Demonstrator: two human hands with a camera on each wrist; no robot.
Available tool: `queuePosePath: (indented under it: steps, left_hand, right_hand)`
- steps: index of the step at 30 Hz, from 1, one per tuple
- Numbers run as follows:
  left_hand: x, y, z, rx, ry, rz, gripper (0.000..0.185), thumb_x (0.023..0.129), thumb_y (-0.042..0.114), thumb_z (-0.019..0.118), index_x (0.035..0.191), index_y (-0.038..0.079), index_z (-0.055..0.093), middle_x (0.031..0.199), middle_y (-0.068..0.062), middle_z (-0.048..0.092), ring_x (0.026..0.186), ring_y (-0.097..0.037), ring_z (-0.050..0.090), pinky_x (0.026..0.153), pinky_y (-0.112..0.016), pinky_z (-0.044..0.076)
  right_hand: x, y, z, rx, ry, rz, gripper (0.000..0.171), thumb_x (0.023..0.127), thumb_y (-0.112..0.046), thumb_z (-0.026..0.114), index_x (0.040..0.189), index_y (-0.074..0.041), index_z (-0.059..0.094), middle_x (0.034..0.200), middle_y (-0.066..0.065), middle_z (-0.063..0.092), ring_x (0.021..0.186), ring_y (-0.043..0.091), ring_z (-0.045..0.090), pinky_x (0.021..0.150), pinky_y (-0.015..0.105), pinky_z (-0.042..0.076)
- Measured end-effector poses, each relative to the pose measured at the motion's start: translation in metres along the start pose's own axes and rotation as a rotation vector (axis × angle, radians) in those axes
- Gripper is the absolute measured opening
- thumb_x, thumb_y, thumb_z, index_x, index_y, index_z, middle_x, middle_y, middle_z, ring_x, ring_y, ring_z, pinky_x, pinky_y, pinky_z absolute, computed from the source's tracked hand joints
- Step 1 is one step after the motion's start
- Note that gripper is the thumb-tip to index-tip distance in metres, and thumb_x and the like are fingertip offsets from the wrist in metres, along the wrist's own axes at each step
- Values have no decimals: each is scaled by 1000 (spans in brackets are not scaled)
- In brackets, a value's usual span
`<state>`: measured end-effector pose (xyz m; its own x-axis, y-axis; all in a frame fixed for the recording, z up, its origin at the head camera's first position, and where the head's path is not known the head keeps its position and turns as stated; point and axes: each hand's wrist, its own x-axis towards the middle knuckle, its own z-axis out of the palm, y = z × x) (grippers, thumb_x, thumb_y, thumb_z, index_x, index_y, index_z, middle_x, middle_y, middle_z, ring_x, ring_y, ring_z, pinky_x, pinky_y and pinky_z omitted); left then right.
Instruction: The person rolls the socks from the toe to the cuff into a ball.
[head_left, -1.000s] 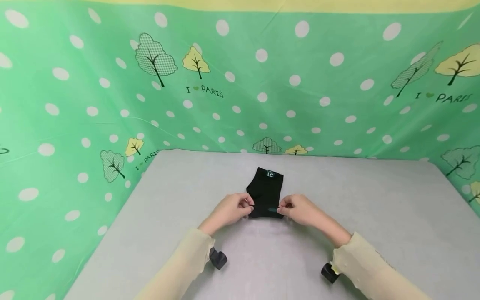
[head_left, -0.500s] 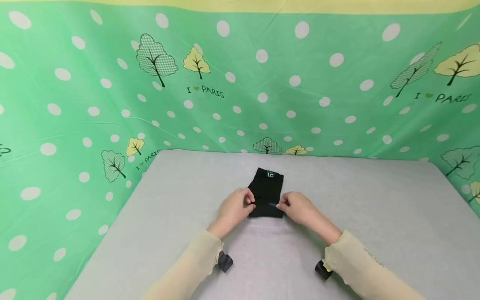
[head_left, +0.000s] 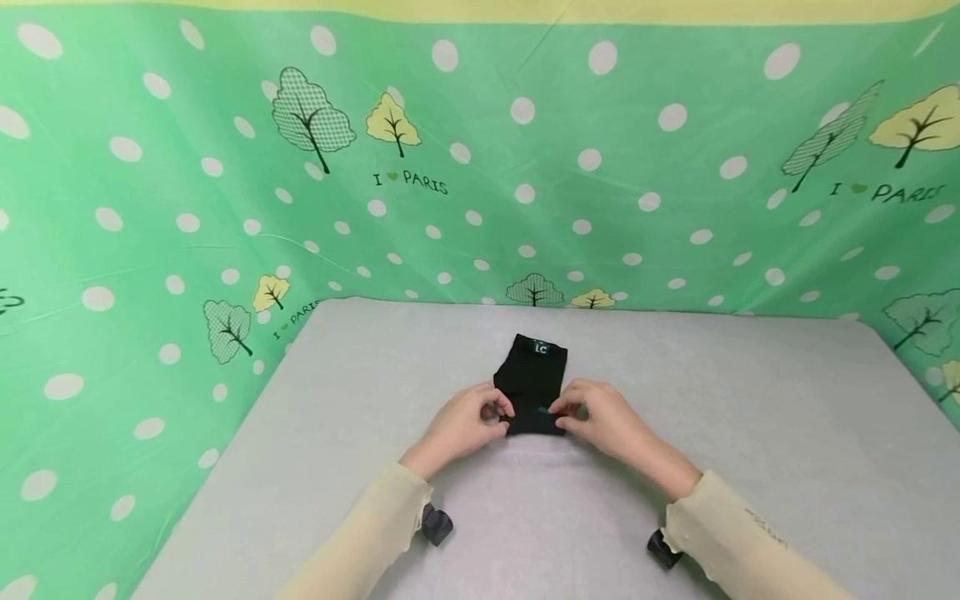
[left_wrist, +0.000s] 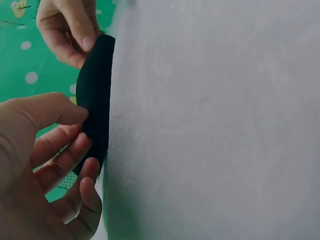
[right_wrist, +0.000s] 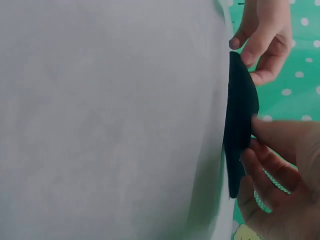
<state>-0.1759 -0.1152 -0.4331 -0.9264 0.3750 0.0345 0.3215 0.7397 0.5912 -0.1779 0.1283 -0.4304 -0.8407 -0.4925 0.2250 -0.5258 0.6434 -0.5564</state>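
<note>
A black cloth garment point(head_left: 531, 379), folded into a small piece with a light "LC" mark at its far end, lies on the grey table. My left hand point(head_left: 468, 421) holds its near left side with thumb and curled fingers. At the opposite side, my right hand point(head_left: 603, 417) has thumb and fingers bent at the near right corner. In the left wrist view, the thumb and fingers of my left hand point(left_wrist: 50, 145) meet the dark cloth point(left_wrist: 97, 90) at its edge. The right wrist view shows my right hand point(right_wrist: 280, 165) likewise at the cloth point(right_wrist: 240, 115). The garment's underside is hidden.
The grey table point(head_left: 420, 342) spreads around the garment on all sides. Behind it and to the left hangs a green dotted curtain point(head_left: 480, 200) printed with trees. Dark wrist devices point(head_left: 437, 524) hang below both pale sleeves point(head_left: 367, 525).
Both hands have shifted slightly toward the near edge of the garment since half a second ago, and thumbs and fingers are spread wider apart. The garment lies in nearly the same place.
</note>
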Motion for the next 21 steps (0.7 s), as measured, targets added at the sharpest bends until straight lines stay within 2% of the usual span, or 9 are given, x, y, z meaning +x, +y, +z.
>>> queuePosePath:
  steps: [5,12,16,21]
  left_hand:
    - [1,-3,-1,1,-23,22,19,81,21,82,96,21,69,95,9,61,86,-9,59,79,-25,49]
    - [4,-3,-1,41,-48,78,28,78,19,86,97,19,65,95,6,60,86,-9,58,78,-25,48]
    - [6,-2,-2,54,-49,60,25,80,18,83,97,18,64,96,6,60,87,-10,58,78,-25,48]
    - [8,-2,-2,35,-3,30,18,84,19,78,97,19,67,96,5,62,85,-11,60,75,-25,49]
  right_hand:
    - [-3,3,0,-24,-36,-37,27,78,-14,84,103,-9,75,97,1,71,83,14,63,75,28,54]
    - [0,4,4,-48,-37,-39,32,74,-12,87,102,-8,73,93,0,69,81,11,61,73,27,53]
    - [1,4,5,-47,-35,-32,32,73,-11,87,101,-8,71,92,0,69,80,10,60,72,26,52]
    - [2,3,7,-23,-3,6,26,78,-8,83,101,-8,70,92,0,71,81,10,63,72,26,54]
